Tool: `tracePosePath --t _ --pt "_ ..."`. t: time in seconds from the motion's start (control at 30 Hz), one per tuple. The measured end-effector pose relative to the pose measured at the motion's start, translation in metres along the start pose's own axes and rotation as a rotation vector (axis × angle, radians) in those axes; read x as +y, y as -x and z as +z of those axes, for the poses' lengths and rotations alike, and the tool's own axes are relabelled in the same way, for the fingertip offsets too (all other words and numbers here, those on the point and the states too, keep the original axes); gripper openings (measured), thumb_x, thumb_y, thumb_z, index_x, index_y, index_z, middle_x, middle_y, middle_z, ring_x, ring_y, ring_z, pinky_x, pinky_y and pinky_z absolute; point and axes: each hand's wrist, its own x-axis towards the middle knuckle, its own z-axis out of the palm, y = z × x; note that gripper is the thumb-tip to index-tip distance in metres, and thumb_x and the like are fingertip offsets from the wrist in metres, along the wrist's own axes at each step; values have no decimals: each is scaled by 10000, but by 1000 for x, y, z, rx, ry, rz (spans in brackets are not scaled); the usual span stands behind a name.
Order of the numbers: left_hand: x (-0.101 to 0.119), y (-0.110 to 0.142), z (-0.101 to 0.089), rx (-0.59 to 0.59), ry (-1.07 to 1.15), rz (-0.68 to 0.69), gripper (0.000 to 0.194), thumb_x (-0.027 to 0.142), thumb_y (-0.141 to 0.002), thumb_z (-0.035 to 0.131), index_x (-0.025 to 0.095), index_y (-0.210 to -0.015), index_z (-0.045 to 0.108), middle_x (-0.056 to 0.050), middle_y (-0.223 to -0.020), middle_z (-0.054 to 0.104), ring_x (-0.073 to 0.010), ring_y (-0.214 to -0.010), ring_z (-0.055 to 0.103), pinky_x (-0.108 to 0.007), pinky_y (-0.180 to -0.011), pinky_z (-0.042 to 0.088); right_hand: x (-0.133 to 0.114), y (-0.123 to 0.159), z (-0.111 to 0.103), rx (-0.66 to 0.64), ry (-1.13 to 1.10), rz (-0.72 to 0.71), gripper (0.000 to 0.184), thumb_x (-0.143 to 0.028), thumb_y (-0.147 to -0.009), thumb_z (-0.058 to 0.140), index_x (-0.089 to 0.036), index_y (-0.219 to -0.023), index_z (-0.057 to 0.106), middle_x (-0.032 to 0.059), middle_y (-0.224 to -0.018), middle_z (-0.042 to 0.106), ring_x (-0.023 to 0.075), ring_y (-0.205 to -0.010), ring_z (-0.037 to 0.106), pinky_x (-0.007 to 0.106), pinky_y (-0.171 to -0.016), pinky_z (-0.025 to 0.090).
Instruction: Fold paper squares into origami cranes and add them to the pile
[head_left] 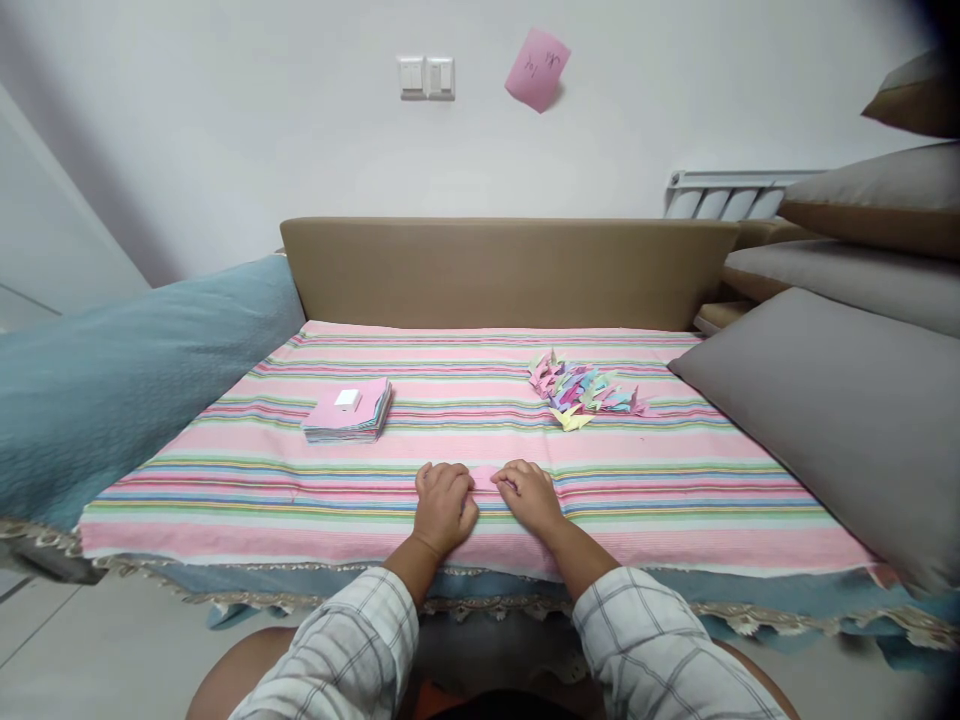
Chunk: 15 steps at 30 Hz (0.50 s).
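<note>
A small piece of pink paper [484,478] lies on the striped cloth [247,500] between my two hands. My left hand [444,505] presses on its left end, with the fingers curled down over it. At the right end, the fingers of my right hand [529,493] are bent and closed on the paper's edge. Both hands partly hide the paper, so its full shape does not show. Beyond my right hand lies a heap of small folded paper cranes [574,388] in several colours. To the left sits a stack of coloured paper squares [360,415] with a small white block [347,400] on top.
A brown backrest [510,272] runs along the far side. Grey cushions [840,400] are piled on the right, and a blue-covered armrest [142,370] bounds the left. On the wall are a pink note [538,70] and light switches [426,78].
</note>
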Motion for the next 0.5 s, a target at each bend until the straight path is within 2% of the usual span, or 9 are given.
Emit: tracePosePath --t 0.1,0.17,0.27,0.4,0.5 --pt "2 2 0 -84 -16 192 378 188 -738 531 260 -1102 604 -47 -1141 628 -233 -1059 506 -464 -1042 227 0 1 0 13 -1 -10 161 -270 -825 539 -314 -887 681 -9 -989 631 186 -952 514 332 -838 330" --pt "3 2 2 -113 -41 253 409 217 -756 532 270 -1158 584 -47 -1145 635 -228 -1036 526 -455 -1028 252 1 2 1 25 -15 -21 160 -269 -826 534 -306 -880 681 -5 -978 637 187 -945 520 333 -832 336" --pt "3 1 3 -118 -70 261 382 249 -767 539 273 -1144 598 -38 -1107 656 -217 -984 551 -447 -999 287 4 3 2 78 -86 -43 177 -258 -834 510 -288 -887 676 -2 -990 642 182 -954 529 332 -853 347" --pt "3 0 3 -132 -60 250 370 256 -778 536 279 -1143 592 -17 -1132 652 -211 -987 552 -448 -989 286 10 5 4 222 -151 -17 222 -252 -850 456 -245 -925 664 28 -1084 630 199 -1031 516 345 -897 356" --pt "3 0 2 -141 -50 234 370 259 -783 532 286 -1148 586 -13 -1138 649 -217 -994 550 -464 -995 268 12 5 5 241 -152 -11 248 -237 -855 423 -230 -931 659 30 -1025 660 204 -1003 532 349 -899 361"
